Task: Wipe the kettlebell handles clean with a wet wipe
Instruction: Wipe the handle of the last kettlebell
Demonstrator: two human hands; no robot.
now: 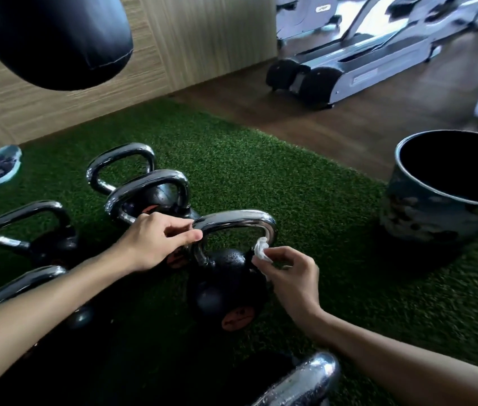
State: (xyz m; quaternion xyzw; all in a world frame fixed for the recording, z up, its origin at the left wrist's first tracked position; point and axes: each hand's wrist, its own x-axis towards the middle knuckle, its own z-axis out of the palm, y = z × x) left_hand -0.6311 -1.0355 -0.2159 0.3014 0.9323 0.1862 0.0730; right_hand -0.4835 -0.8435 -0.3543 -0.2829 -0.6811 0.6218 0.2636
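Observation:
A black kettlebell (226, 285) with a chrome handle (237, 219) stands on green turf in the middle. My left hand (155, 241) holds the left end of that handle, thumb and fingers pinching the bar. My right hand (293, 276) pinches a crumpled white wet wipe (261, 249) against the lower right leg of the handle. Several other chrome-handled kettlebells stand behind and to the left, among them one (149, 194) right behind my left hand and one (26, 227) at the far left.
A dark patterned bin (425, 218) stands open at the right on the turf (261, 171). A black punching bag (50, 39) hangs at the top left. A treadmill (363, 63) sits on the wooden floor behind. Another chrome handle (305, 382) shows at the bottom edge.

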